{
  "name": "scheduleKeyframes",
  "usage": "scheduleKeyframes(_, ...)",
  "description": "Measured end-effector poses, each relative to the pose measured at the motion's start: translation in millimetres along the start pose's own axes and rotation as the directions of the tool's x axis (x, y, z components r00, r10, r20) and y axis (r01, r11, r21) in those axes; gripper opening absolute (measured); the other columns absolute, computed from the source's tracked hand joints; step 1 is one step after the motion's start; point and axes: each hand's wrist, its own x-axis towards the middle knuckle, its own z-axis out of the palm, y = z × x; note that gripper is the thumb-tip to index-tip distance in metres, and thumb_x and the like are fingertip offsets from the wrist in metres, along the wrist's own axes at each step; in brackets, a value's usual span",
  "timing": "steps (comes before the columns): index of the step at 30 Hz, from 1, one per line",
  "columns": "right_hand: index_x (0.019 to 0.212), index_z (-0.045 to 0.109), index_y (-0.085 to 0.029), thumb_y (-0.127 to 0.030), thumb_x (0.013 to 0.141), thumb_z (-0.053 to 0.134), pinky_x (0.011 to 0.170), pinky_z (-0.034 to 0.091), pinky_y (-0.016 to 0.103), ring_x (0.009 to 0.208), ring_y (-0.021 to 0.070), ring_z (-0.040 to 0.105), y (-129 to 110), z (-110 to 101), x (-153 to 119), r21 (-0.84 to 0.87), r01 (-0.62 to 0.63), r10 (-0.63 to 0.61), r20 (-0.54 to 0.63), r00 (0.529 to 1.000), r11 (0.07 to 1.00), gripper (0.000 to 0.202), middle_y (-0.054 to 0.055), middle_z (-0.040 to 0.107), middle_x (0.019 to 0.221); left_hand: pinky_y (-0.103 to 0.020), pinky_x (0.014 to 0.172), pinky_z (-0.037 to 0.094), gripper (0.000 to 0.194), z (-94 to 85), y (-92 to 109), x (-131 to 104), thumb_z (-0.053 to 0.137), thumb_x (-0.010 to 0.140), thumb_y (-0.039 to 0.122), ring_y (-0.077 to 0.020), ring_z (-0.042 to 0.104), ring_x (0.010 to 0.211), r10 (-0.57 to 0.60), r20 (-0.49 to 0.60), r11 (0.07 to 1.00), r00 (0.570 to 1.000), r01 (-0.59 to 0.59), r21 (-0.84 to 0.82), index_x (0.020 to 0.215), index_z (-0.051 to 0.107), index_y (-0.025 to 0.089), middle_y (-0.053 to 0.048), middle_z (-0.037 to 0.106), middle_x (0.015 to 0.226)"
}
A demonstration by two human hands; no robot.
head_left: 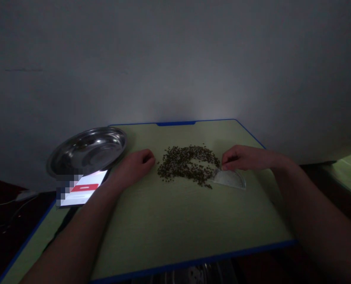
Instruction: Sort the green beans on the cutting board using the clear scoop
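Observation:
Many small dark brown seeds or beads [175, 165] lie loosely spread on the pale green table [175, 221], with a thinner patch in the middle. At their right edge lies a clear half-round plastic piece [230, 179], like a protractor. My right hand [237, 157] is closed in a pinch at the upper left corner of that piece. Left of the seeds, my left hand [141, 163] rests on the table with its fingers curled together; what they hold, if anything, is hidden.
A shiny steel bowl [97, 154] stands at the table's left. Below it a phone or tablet with a lit screen [85, 189] lies partly behind my left forearm. A grey wall [175, 59] rises behind the table. White cables run at the far left.

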Motion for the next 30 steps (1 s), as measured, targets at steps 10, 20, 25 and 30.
scheduleKeyframes(10, 0.069, 0.064, -0.016, -0.044, 0.084, 0.059, 0.056, 0.038, 0.025, 0.06, 0.0124, 0.05, -21, 20, 10, -0.059, 0.027, -0.023, 0.06, 0.998, 0.998, 0.033, -0.001, 0.058, 0.063, -0.031, 0.061, 0.04, 0.027, 0.4, 4, -1, 0.043, 0.085, 0.039, -0.0185, 0.058, 0.069, -0.011, -0.001, 1.0, 1.0, 0.011, -0.009, 0.081, 0.06, 0.018, -0.005, 0.066, 0.079)
scheduleKeyframes(20, 0.073, 0.067, -0.016, -0.042, 0.085, 0.059, 0.056, 0.039, 0.025, 0.061, 0.0126, 0.052, -23, 24, 10, -0.099, 0.042, -0.036, 0.066, 0.997, 0.994, 0.03, -0.001, 0.06, 0.065, -0.03, 0.062, 0.04, 0.027, -0.8, 6, 0, 0.044, 0.083, 0.039, -0.018, 0.057, 0.069, -0.02, -0.008, 1.0, 1.0, 0.019, -0.015, 0.079, 0.06, 0.018, -0.006, 0.067, 0.081)
scheduleKeyframes(25, 0.075, 0.069, -0.017, -0.043, 0.084, 0.06, 0.058, 0.041, 0.027, 0.063, 0.0141, 0.055, -22, 19, 5, -0.061, 0.037, -0.032, 0.086, 0.996, 0.997, 0.029, 0.0, 0.062, 0.067, -0.029, 0.06, 0.039, 0.027, -0.6, 6, -1, 0.044, 0.084, 0.039, -0.0169, 0.057, 0.066, -0.019, -0.003, 1.0, 1.0, 0.019, -0.016, 0.079, 0.06, 0.019, -0.004, 0.066, 0.076)
scheduleKeyframes(30, 0.074, 0.07, -0.018, -0.05, 0.081, 0.064, 0.059, 0.041, 0.026, 0.063, 0.0143, 0.054, -18, 10, -4, -0.012, 0.01, -0.009, 0.106, 0.994, 1.0, 0.033, -0.002, 0.062, 0.067, -0.029, 0.059, 0.039, 0.027, 0.6, 4, 0, 0.044, 0.083, 0.04, -0.0172, 0.057, 0.067, -0.012, -0.013, 1.0, 1.0, 0.012, -0.015, 0.079, 0.06, 0.019, -0.004, 0.067, 0.077)
